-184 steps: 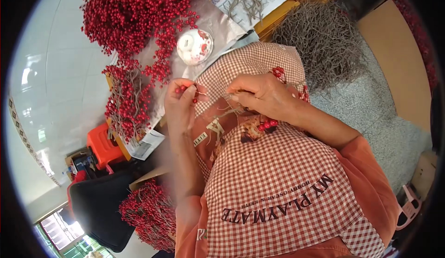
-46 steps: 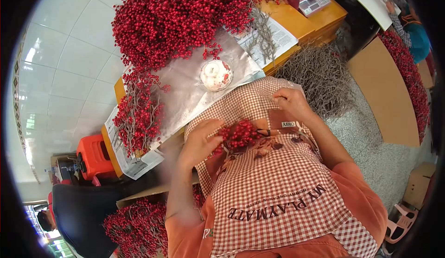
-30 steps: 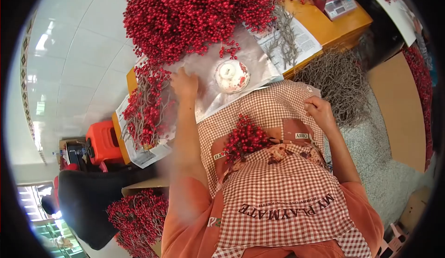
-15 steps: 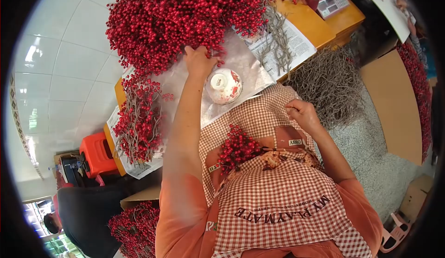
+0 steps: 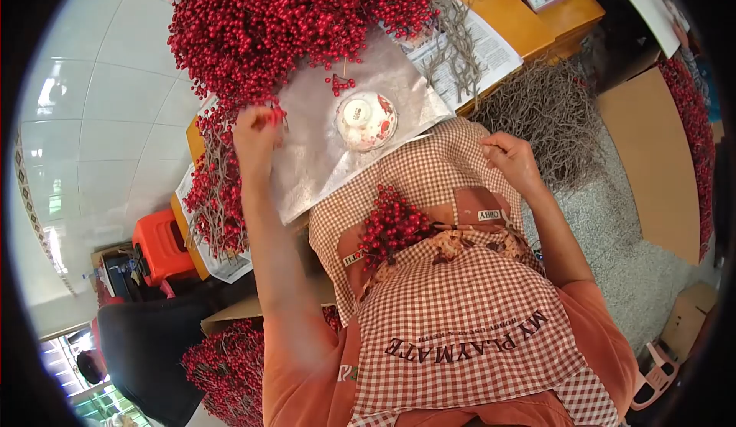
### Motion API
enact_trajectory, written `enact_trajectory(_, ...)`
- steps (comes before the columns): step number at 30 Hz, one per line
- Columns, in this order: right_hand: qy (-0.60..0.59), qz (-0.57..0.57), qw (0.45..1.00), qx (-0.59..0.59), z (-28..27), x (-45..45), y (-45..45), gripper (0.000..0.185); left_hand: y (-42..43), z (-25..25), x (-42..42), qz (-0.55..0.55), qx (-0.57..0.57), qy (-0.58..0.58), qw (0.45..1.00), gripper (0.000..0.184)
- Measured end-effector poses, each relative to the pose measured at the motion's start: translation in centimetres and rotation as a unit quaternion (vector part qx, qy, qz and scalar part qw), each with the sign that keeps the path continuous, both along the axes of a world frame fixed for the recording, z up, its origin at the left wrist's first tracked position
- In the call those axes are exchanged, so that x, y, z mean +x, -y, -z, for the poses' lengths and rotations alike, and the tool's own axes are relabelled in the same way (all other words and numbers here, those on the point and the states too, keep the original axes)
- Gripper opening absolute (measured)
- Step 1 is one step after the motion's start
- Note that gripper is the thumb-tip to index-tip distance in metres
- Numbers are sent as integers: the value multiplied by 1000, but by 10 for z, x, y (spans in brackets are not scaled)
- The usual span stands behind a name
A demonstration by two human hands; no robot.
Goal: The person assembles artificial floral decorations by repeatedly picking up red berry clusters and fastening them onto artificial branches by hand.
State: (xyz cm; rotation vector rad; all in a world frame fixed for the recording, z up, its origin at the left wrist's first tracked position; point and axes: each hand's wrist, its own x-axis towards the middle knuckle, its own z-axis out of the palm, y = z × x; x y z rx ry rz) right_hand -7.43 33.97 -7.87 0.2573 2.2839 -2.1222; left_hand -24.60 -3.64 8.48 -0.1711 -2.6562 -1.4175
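Note:
My left hand is over the left edge of the table, next to a bundle of grey stems with red berries. Its fingers are closed, and a small sprig of red berries, blurred, shows at the fingertips. My right hand hovers above the right side of my lap with curled fingers; whatever is in them is hidden. Between the hands, an upturned white bowl with a red pattern rests on a silvery sheet. A little berry sprig lies just beyond it.
A large heap of red berry branches covers the far table. Bare grey twigs lie on newspaper, with a bigger twig pile to the right. A berry bunch sits on my checked apron. An orange stool stands at left.
My left hand has moved left and nearer to me, from the big berry heap to the bundle at the table's left edge. My right hand has risen slightly.

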Motion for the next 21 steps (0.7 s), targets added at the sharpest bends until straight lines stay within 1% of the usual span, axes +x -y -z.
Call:
enact_trajectory(2, -18, -5, 1000, 18, 3, 0, -2, 13, 11, -14, 49, 109, -124, 43, 985, 24)
enact_trajectory(4, -10, -8, 1000, 29, 2, -1, -1, 13, -17, -19, 105, 213, -104, 156, 959, 38)
enact_trajectory(6, -22, -15, 999, 34, -5, -4, 0, 13, -22, 5, 136, 270, -144, 211, 929, 44)
enact_trajectory(7, -43, -8, 997, 61, -2, -8, -1, 12, -30, 15, 146, 283, -157, 179, 929, 35)
enact_trajectory(8, -41, -4, 997, 64, -5, -14, -1, 12, -30, 20, 146, 288, -154, 179, 928, 35)
enact_trajectory(10, -83, 10, 994, 70, -14, -27, -7, 13, -37, 33, 136, 231, -84, 209, 946, 27)
enact_trajectory(11, -77, 23, 994, 79, -18, -36, -12, 13, -37, 38, 120, 213, -114, 155, 958, 20)
enact_trajectory(12, -107, 67, 987, 97, -20, -47, -15, 14, -51, 31, 107, 105, -72, 201, 971, 17)
enact_trajectory(13, -140, 109, 977, 114, -22, -58, -19, 16, -57, 25, 88, 83, -75, 162, 980, 18)
enact_trajectory(14, -137, 117, 976, 120, -21, -66, -24, 16, -59, 25, 65, 46, -85, 133, 986, 20)
enact_trajectory(15, -85, 145, 973, 158, -19, -74, -30, 19, -58, 36, 39, 25, -84, 47, 995, 24)
enact_trajectory(16, -34, 170, 966, 192, -16, -81, -33, 22, -56, 45, 12, 30, -121, -44, 991, 27)
enact_trajectory(17, 21, 178, 966, 185, -11, -85, -33, 27, -56, 54, -9, 32, -160, -137, 977, 29)
enact_trajectory(18, 22, 182, 966, 184, -14, -86, -30, 27, -59, 61, -29, 37, -161, -138, 977, 29)
enact_trajectory(20, 6, 207, 943, 261, -26, -89, -24, 30, -67, 74, -57, 52, -259, -250, 932, 27)
enact_trajectory(21, -24, 214, 935, 283, -32, -94, -23, 30, -63, 80, -66, 55, -259, -251, 931, 27)
